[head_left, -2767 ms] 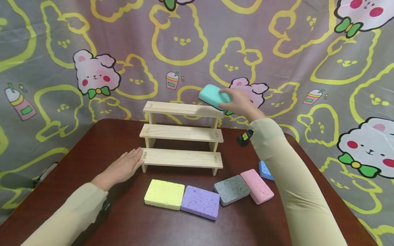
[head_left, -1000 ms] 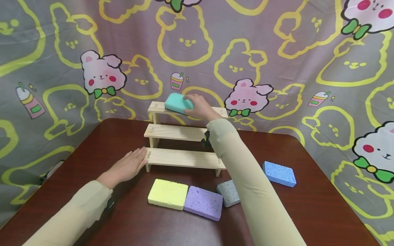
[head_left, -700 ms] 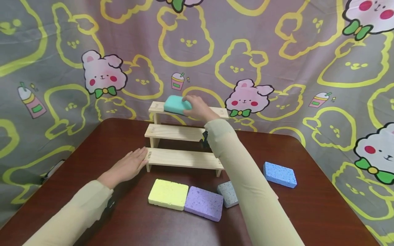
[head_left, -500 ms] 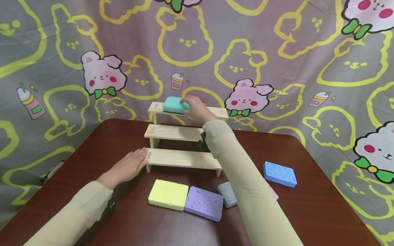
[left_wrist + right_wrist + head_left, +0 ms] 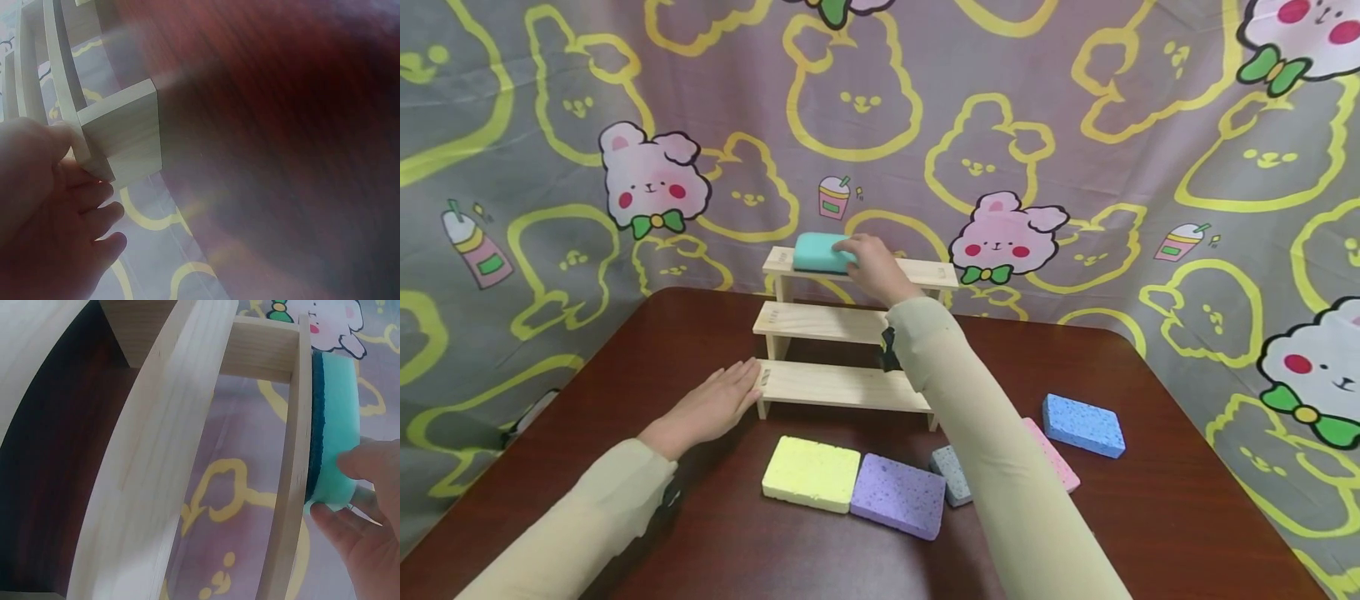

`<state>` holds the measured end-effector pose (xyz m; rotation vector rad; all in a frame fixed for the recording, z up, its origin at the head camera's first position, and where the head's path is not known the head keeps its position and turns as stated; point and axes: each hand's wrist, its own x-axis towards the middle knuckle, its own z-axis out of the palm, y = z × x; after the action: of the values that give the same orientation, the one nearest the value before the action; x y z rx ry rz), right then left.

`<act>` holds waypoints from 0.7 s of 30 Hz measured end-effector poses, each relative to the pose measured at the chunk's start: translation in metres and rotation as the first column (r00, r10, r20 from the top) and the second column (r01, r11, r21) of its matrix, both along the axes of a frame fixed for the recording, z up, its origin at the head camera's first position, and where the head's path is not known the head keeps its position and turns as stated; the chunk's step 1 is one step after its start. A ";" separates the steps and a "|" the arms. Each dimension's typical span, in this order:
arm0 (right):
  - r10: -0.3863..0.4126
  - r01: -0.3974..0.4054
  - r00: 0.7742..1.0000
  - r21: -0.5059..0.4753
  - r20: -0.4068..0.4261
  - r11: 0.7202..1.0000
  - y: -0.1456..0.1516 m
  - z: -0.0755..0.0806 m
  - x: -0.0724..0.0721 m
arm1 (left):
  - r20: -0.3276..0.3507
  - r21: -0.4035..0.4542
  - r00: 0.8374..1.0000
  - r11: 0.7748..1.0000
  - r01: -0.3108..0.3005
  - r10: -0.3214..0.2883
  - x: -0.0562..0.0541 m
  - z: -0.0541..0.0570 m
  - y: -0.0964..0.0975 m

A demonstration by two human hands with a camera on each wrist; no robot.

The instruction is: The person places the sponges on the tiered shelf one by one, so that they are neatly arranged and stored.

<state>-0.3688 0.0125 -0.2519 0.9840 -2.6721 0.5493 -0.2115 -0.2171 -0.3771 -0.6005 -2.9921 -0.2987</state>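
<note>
My right hand (image 5: 878,271) pinches a turquoise sponge (image 5: 818,252) with a dark scouring side facing down. The sponge rests lengthwise on the left part of the top step of a three-tier wooden shelf (image 5: 842,386). In the right wrist view, the thumb and fingers sit at one end of the sponge (image 5: 340,419), its dark side against the board. My left hand (image 5: 707,408) lies with fairly straight fingers against the left end of the lowest step. In the left wrist view, its fingertips (image 5: 109,212) are at that board's end.
In front of the shelf lie a yellow sponge (image 5: 811,473) and a purple sponge (image 5: 898,496), side by side. A grey sponge (image 5: 951,475) and a pink one (image 5: 1054,458) are partly hidden by my right sleeve. A blue sponge (image 5: 1083,425) lies farther right. A patterned curtain hangs behind the table.
The right hand has carried the turquoise sponge leftward and down onto the top step, then shifted it slightly left and straightened it. The left hand has stayed at the shelf's end.
</note>
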 end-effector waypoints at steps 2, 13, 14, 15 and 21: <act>-0.004 0.004 1.000 -0.002 -0.001 1.000 -0.001 0.000 0.001 | 0.001 -0.002 1.000 1.000 -0.001 0.001 0.000 0.000 0.000; -0.016 0.016 1.000 0.013 -0.006 1.000 -0.002 0.001 0.003 | 0.002 0.005 1.000 1.000 -0.002 0.002 0.000 0.001 0.001; -0.016 0.016 1.000 0.015 -0.006 1.000 -0.002 0.001 0.002 | 0.002 0.005 1.000 1.000 -0.001 0.001 0.000 0.001 0.001; -0.015 0.015 1.000 0.015 -0.005 1.000 -0.002 0.001 0.002 | 0.003 0.006 1.000 1.000 -0.001 0.001 0.000 0.002 0.001; -0.032 0.031 0.999 0.043 0.023 0.999 -0.001 0.002 0.003 | 0.008 0.015 1.000 1.000 0.001 -0.001 0.001 0.003 0.002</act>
<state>-0.3655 0.0115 -0.2501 0.9506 -2.7259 0.5020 -0.2107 -0.2147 -0.3741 -0.6005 -2.9944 -0.3234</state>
